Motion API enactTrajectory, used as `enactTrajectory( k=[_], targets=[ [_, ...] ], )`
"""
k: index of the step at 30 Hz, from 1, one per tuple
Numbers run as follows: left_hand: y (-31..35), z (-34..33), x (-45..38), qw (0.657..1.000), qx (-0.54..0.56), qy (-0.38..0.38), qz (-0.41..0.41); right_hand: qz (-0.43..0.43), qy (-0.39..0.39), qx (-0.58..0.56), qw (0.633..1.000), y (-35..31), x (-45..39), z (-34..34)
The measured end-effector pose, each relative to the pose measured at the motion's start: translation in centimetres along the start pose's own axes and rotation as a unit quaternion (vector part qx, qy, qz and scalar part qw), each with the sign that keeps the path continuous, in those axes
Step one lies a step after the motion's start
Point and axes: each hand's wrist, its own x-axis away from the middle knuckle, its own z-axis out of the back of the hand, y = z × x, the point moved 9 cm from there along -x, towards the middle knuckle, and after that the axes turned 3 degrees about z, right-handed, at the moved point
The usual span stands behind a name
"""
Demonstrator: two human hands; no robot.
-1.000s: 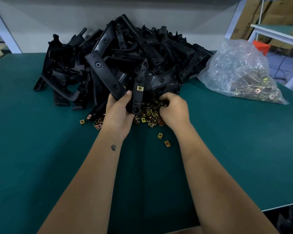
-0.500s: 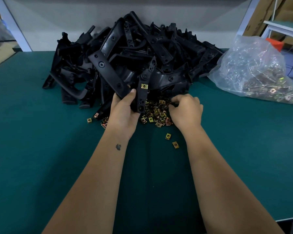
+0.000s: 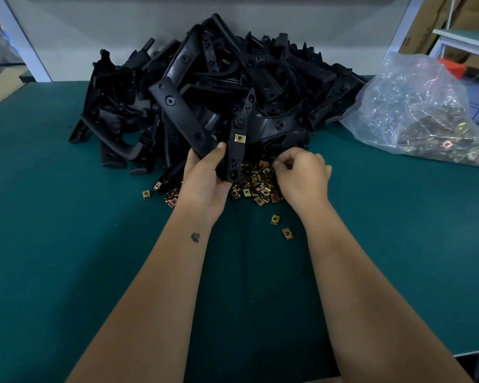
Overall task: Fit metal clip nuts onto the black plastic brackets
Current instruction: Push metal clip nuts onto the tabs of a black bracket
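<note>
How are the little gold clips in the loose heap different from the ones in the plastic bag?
The loose heap of small gold metal clip nuts lies bare on the green table, by the right hand. The clip nuts in the clear plastic bag stay wrapped, farther right, untouched. Both look alike.

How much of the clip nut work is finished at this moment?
Done: one clip nut sits on the bracket that the left hand holds. In hand: the right hand picks in the loose nuts. Left: a big bracket pile and a full bag.
</note>
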Motion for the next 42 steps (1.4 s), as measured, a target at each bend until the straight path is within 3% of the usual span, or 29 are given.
enactTrajectory(
  k=[3, 6, 8, 13, 24, 42],
  targets=[
    [0.1, 0.1, 0.0, 1.0, -0.01, 0.008, -0.003, 0.003, 0.06, -0.187, 0.98, -1.1, 0.5, 1.5],
    [0.1, -0.1, 0.1, 1.0, 0.017, 0.006, 0.0, -0.048, 0.019, -0.452, 0.891, -2.1, 1.1, 0.5],
    [0.2, -0.5, 0.2, 0.998, 0.055, -0.015, 0.002, -0.051, -0.016, -0.519, 0.853, -3.0, 1.3, -0.3],
    [0.9, -0.9, 0.4, 0.994, 0.085, -0.072, 0.002, -0.04, -0.064, -0.548, 0.833, -3.9, 1.5, -1.2],
    [0.8, -1.7, 0.9, 0.991, 0.076, -0.107, 0.006, -0.052, -0.128, -0.636, 0.759, -4.7, 1.7, -1.8],
    [0.9, -2.1, 0.9, 0.992, 0.025, -0.126, -0.016, -0.073, -0.162, -0.599, 0.781, -5.1, 2.2, -2.7]
  ],
)
